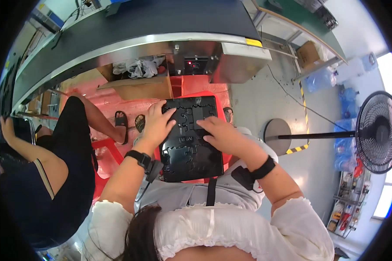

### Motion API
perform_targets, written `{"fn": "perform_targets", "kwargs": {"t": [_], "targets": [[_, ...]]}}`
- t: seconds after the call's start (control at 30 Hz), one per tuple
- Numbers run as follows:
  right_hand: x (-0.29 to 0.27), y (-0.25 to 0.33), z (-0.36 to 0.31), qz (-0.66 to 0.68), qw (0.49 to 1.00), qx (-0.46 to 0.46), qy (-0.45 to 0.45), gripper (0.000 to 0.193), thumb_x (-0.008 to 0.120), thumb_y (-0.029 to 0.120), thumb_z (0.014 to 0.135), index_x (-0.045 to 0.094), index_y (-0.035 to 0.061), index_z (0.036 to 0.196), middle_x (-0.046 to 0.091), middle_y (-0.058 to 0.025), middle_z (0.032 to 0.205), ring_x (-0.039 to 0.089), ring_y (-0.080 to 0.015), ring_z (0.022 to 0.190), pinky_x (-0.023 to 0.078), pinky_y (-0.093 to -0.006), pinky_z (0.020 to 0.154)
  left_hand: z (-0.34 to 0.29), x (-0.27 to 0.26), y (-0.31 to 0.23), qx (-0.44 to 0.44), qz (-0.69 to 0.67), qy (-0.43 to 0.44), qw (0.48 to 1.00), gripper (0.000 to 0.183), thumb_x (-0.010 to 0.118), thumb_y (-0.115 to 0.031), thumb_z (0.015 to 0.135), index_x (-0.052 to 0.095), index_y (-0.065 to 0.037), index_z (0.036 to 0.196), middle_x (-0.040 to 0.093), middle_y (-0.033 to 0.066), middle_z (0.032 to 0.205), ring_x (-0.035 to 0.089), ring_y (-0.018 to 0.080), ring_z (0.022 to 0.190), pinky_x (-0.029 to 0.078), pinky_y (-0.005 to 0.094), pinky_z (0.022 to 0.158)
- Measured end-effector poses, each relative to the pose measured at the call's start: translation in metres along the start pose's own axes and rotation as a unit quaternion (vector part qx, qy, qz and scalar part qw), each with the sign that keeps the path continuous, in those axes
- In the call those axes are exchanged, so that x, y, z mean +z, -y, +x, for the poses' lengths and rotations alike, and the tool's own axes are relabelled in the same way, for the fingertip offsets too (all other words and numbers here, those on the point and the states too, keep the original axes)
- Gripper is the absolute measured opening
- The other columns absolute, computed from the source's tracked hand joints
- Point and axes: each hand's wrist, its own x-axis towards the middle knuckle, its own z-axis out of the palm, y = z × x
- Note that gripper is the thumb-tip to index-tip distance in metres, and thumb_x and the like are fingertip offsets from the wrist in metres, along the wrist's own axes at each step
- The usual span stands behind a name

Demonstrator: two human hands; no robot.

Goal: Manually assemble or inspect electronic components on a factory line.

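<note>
A white frilled cloth blouse point(178, 230) is seen bodyward of the grip. Directly under the grip a black tray point(191, 167) is set, its long axis pointed away from the body. It is touched equally by left hand point(156, 124) and right hand point(224, 135), fingers apart. Its glossy plastic is moulded with jigsaw-like outlines.

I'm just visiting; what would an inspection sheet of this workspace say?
Surface: red plastic stand, mostly hidden, shows behind the glossy black panel.
Job's things: the panel, with jigsaw-like outlines.
Clutter: cardboard box holding crumpled grey material.
Hands: left hand on the panel's left side, fingers spread; right hand on its right side, fingers bent.
Cables: dark cable on the grey floor; cord at the left wristband.
Surroundings: black-topped bench, standing fan, seated co-worker.
</note>
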Motion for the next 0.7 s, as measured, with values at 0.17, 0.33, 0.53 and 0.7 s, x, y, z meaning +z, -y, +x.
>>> {"fn": "perform_targets", "kwargs": {"t": [0.17,0.33,0.53,0.7], "targets": [[-0.1,0.062,0.028,0.019,0.977,-0.164,-0.137,0.034,0.057,0.01,0.079,0.051,0.0025,0.111,0.055,-0.014,0.092,0.054,-0.029,0.081,0.045,-0.0353,0.073,-0.027,0.019,0.005,-0.03,0.045,-0.064,0.997,0.053,0.063,-0.029,0.074,0.047,-0.005,0.118,0.033,0.0187,0.127,0.033,0.0361,0.117,0.026,0.05,0.096],[-0.16,0.088,0.077,0.002,0.966,-0.168,-0.195,0.024,0.054,0.009,0.082,0.057,0.0011,0.105,0.059,-0.0045,0.094,0.056,-0.0123,0.079,0.044,-0.0252,0.071,-0.011,0.02,0.005,-0.104,0.089,-0.111,0.984,0.05,0.062,-0.027,0.075,0.046,-0.005,0.117,0.032,0.0195,0.127,0.031,0.0362,0.118,0.025,0.0508,0.097],[-0.191,0.077,0.166,0.032,0.962,-0.062,-0.265,0.028,0.057,0.022,0.077,0.061,-0.0006,0.094,0.062,-0.0118,0.081,0.058,-0.0201,0.076,0.045,-0.0315,0.072,-0.023,0.018,0.003,-0.054,0.029,-0.073,0.995,0.058,0.064,-0.03,0.072,0.043,-0.004,0.119,0.03,0.0201,0.129,0.029,0.0369,0.121,0.022,0.0544,0.097],[-0.194,0.067,0.272,-0.173,0.945,0.017,-0.277,0.034,0.056,0.03,0.076,0.063,0.0011,0.093,0.063,-0.0177,0.091,0.059,-0.0307,0.09,0.045,-0.038,0.078,-0.007,-0.032,-0.005,-0.087,-0.15,-0.13,0.976,0.047,0.063,-0.017,0.076,0.043,-0.002,0.116,0.04,0.0203,0.121,0.04,0.0352,0.112,0.033,0.0408,0.094]]}}
